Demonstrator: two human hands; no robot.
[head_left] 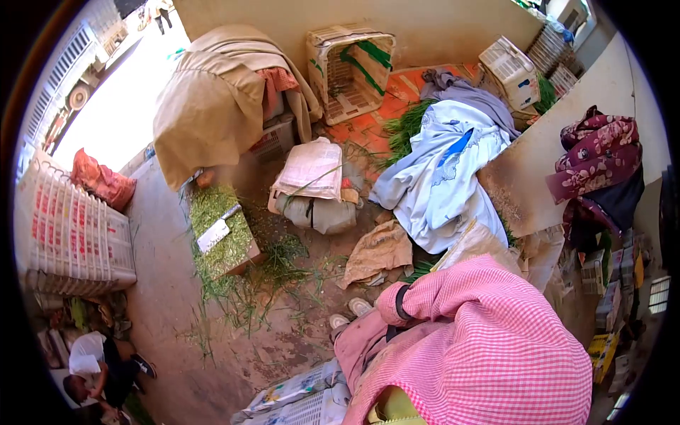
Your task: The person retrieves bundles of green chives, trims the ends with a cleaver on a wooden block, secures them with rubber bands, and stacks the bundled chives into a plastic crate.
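Neither my left hand nor my right hand shows. A pink checked sleeve (453,283) with a dark band near its cuff fills the lower right, and no fingers can be seen at its end. A cleaver (214,235) lies flat on a chopping block (246,258) heaped with finely cut greens (205,209). Long green stalks (283,248) are scattered on the floor around the block. Beside it, a folded pink cloth (312,168) rests on a low grey bundle (319,214). A crumpled brown sack (379,248) lies nearer the sleeve.
A light blue cloth (425,184) partly covers bunched greens (407,131). A tipped plastic crate (354,110) leans by the wall; a brown blanket (212,92) drapes over crates. Stacked white crates (78,234) stand left. Another person (106,365) is at lower left.
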